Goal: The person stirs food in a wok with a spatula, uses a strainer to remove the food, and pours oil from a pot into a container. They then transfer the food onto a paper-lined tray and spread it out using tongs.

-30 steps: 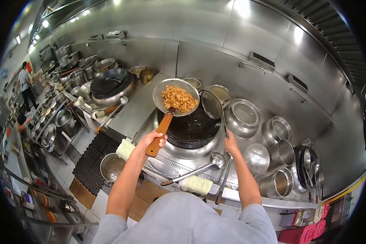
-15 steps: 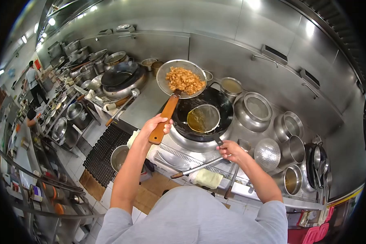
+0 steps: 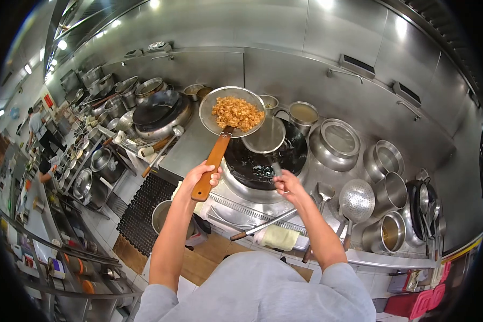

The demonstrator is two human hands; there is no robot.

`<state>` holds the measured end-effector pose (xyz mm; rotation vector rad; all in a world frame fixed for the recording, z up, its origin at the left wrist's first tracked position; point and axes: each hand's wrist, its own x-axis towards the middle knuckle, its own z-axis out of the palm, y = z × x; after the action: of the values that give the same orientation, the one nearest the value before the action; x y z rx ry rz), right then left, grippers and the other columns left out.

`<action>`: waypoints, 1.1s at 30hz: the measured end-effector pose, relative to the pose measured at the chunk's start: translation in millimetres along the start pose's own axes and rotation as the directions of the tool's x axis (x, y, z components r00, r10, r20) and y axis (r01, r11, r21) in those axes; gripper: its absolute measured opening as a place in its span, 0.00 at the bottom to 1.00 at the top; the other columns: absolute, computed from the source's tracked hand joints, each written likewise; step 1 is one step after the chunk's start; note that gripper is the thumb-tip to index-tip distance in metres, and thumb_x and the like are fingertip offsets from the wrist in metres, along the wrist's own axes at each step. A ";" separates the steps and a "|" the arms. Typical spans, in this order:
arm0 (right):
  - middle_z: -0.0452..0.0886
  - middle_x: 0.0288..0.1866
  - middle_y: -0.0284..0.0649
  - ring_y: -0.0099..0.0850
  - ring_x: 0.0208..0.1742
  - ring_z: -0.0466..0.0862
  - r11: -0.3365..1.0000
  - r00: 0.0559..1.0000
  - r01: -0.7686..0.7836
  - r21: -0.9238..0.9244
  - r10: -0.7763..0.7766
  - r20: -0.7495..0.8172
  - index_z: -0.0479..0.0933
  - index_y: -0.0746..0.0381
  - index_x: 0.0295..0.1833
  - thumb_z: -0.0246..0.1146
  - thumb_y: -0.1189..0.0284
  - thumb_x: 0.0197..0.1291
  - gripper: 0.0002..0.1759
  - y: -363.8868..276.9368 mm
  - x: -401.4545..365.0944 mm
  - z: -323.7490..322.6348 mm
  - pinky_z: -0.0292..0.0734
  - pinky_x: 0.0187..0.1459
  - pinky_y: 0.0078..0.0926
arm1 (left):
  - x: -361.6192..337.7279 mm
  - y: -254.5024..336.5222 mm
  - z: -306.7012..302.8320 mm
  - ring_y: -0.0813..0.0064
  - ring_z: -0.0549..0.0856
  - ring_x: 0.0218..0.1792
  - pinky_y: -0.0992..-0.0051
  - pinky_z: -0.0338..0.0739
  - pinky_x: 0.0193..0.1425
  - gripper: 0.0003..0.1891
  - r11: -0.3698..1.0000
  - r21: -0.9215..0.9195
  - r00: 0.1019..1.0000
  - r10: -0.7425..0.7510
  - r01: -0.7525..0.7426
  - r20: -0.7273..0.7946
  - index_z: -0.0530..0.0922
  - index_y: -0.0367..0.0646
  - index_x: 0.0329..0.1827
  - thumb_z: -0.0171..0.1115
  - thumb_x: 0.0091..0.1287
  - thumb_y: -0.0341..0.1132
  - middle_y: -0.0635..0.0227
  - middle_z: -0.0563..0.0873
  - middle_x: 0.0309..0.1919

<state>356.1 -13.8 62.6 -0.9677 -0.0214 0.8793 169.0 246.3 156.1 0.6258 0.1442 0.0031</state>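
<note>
My left hand (image 3: 203, 176) is closed around the wooden handle (image 3: 216, 163) of a wide mesh strainer (image 3: 209, 119). A heap of golden-brown food pieces (image 3: 238, 114) lies in that strainer, held up beside and partly over the rear left of a black wok (image 3: 265, 170). Closed on the dark handle of a smaller round fine-mesh skimmer (image 3: 264, 137) is my right hand (image 3: 288, 183). The skimmer hangs over the rear of the wok, its rim close to or overlapped by the big strainer. The wok's inside looks dark and glossy, with small pale spots.
Right of the wok stand a wide metal pot (image 3: 335, 144), a perforated ladle (image 3: 357, 199) and several steel pots. A long-handled tool (image 3: 265, 222) and a folded cloth (image 3: 276, 239) lie along the front edge. Another wok (image 3: 160, 107) sits left. A person (image 3: 37, 122) stands far left.
My right hand has lifted the skimmer up and back toward the big strainer; the yellowish liquid seen through or in it earlier no longer shows. The big strainer has shifted slightly left in view.
</note>
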 end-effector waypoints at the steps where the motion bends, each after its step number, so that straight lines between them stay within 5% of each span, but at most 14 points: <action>1: 0.73 0.30 0.39 0.24 0.18 0.68 0.987 0.996 0.062 -0.151 -0.071 -0.054 0.50 0.57 0.66 0.49 0.82 0.59 0.30 -3.3 4.7 -7.7 0.63 0.11 0.24 | -1.3 1.3 1.2 0.75 0.73 0.28 0.81 0.73 0.24 0.23 1.000 0.001 1.000 0.010 -0.010 0.012 0.59 0.38 0.63 0.51 0.63 0.24 0.54 0.73 0.39; 4: 0.75 0.31 0.39 0.25 0.15 0.69 0.774 0.942 0.119 -0.623 -0.287 -0.177 0.43 0.54 0.74 0.50 0.79 0.60 0.38 -22.8 14.4 -34.6 0.66 0.12 0.26 | -2.2 6.0 3.7 0.76 0.73 0.28 0.82 0.73 0.24 0.24 1.000 0.004 1.000 0.024 -0.024 0.010 0.59 0.38 0.64 0.51 0.64 0.24 0.55 0.73 0.39; 5: 0.75 0.29 0.40 0.27 0.14 0.70 0.563 0.902 0.093 -0.822 -0.398 -0.170 0.45 0.54 0.74 0.50 0.79 0.59 0.38 -24.0 29.1 -56.6 0.68 0.12 0.28 | -2.7 6.7 3.8 0.76 0.73 0.28 0.82 0.73 0.24 0.24 1.000 0.007 1.000 0.029 -0.029 -0.007 0.59 0.38 0.64 0.51 0.64 0.24 0.55 0.73 0.39; 6: 0.75 0.27 0.40 0.28 0.14 0.71 0.437 0.860 0.047 -0.898 -0.475 -0.186 0.47 0.53 0.74 0.49 0.79 0.59 0.37 -28.7 32.8 -65.0 0.69 0.12 0.28 | -2.6 7.7 4.2 0.76 0.73 0.28 0.82 0.73 0.24 0.24 1.000 0.007 0.999 0.031 -0.031 -0.010 0.59 0.38 0.64 0.51 0.64 0.24 0.55 0.73 0.39; 9: 0.76 0.31 0.41 0.28 0.15 0.72 0.389 0.866 -0.004 -0.921 -0.460 -0.198 0.48 0.53 0.74 0.50 0.79 0.58 0.37 -32.3 33.7 -78.7 0.69 0.12 0.28 | -1.2 10.4 4.2 0.76 0.73 0.28 0.82 0.73 0.24 0.25 0.999 0.028 0.999 0.045 -0.045 -0.014 0.59 0.38 0.64 0.51 0.63 0.24 0.55 0.73 0.39; 11: 0.75 0.32 0.41 0.26 0.16 0.71 0.598 0.919 -0.001 -0.802 -0.316 -0.236 0.50 0.54 0.73 0.50 0.79 0.59 0.35 -26.0 31.4 -79.9 0.68 0.12 0.26 | 0.1 10.4 0.9 0.75 0.73 0.28 0.82 0.73 0.24 0.25 0.998 0.054 0.999 0.034 -0.034 -0.007 0.59 0.38 0.64 0.52 0.63 0.24 0.56 0.73 0.39; 12: 0.75 0.32 0.41 0.26 0.16 0.71 0.592 0.923 -0.003 -0.806 -0.308 -0.230 0.50 0.54 0.73 0.50 0.79 0.59 0.35 -20.4 34.4 -80.9 0.68 0.12 0.26 | 0.1 9.8 -0.3 0.75 0.73 0.28 0.82 0.73 0.24 0.25 0.998 0.048 0.999 0.042 -0.041 -0.015 0.59 0.38 0.64 0.52 0.63 0.24 0.56 0.73 0.39; 14: 0.73 0.32 0.40 0.24 0.16 0.70 0.842 0.976 0.009 -0.539 -0.125 -0.178 0.51 0.56 0.70 0.50 0.80 0.60 0.33 -10.9 38.8 -77.3 0.66 0.12 0.24 | 0.5 7.9 -1.1 0.74 0.74 0.27 0.78 0.74 0.26 0.20 0.999 0.032 0.999 0.038 -0.038 0.023 0.62 0.39 0.59 0.53 0.64 0.26 0.56 0.75 0.37; 16: 0.71 0.29 0.38 0.22 0.17 0.68 0.870 0.979 -0.008 -0.493 -0.094 -0.182 0.53 0.57 0.67 0.49 0.81 0.60 0.29 -7.2 40.2 -64.0 0.64 0.13 0.22 | 1.0 6.0 -2.1 0.74 0.74 0.27 0.78 0.74 0.26 0.21 0.999 0.033 0.999 0.041 -0.041 0.016 0.61 0.39 0.60 0.53 0.64 0.26 0.56 0.76 0.37; 18: 0.72 0.29 0.39 0.25 0.18 0.69 0.950 0.994 -0.075 -0.303 0.047 -0.100 0.37 0.56 0.75 0.49 0.82 0.59 0.42 -0.7 54.4 -62.7 0.65 0.15 0.26 | 2.8 4.5 -2.1 0.74 0.74 0.27 0.78 0.74 0.26 0.22 0.998 0.052 0.999 0.031 -0.032 0.007 0.61 0.38 0.61 0.53 0.64 0.26 0.56 0.75 0.37; 20: 0.73 0.30 0.39 0.24 0.18 0.68 0.964 0.996 -0.062 -0.257 0.045 -0.072 0.48 0.58 0.71 0.50 0.82 0.59 0.35 7.4 62.1 -55.2 0.65 0.15 0.26 | 4.1 2.7 -3.2 0.74 0.74 0.27 0.78 0.74 0.26 0.23 0.998 0.050 1.000 0.025 -0.025 0.004 0.61 0.38 0.62 0.54 0.64 0.26 0.56 0.75 0.37; 23: 0.74 0.32 0.40 0.21 0.18 0.65 0.991 0.994 -0.098 -0.092 0.102 0.041 0.61 0.58 0.51 0.49 0.83 0.59 0.15 7.0 53.9 -33.7 0.60 0.16 0.20 | 5.0 -0.1 -1.7 0.75 0.73 0.28 0.81 0.73 0.25 0.23 0.999 0.037 1.000 -0.001 0.001 -0.016 0.61 0.40 0.63 0.51 0.64 0.25 0.54 0.74 0.39; 30: 0.75 0.32 0.42 0.21 0.18 0.66 0.977 0.984 -0.152 0.152 0.134 0.118 0.64 0.60 0.50 0.51 0.83 0.60 0.14 -6.3 32.6 -37.2 0.59 0.15 0.19 | 10.3 -4.1 -5.6 0.74 0.75 0.26 0.78 0.75 0.26 0.21 1.000 0.017 1.000 -0.003 0.003 0.005 0.61 0.38 0.59 0.54 0.63 0.26 0.56 0.76 0.36; 33: 0.74 0.32 0.42 0.20 0.18 0.66 0.996 0.994 -0.093 0.018 0.091 0.066 0.58 0.60 0.62 0.51 0.82 0.61 0.23 -31.7 9.1 -57.8 0.60 0.14 0.19 | 11.4 -5.1 -8.3 0.73 0.75 0.26 0.77 0.75 0.25 0.21 1.000 0.025 1.000 -0.002 0.002 0.022 0.61 0.38 0.59 0.53 0.64 0.26 0.55 0.76 0.35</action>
<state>404.7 -56.9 47.9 -0.9256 -0.0236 0.9943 179.0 247.5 145.0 0.6507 0.1242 -0.0074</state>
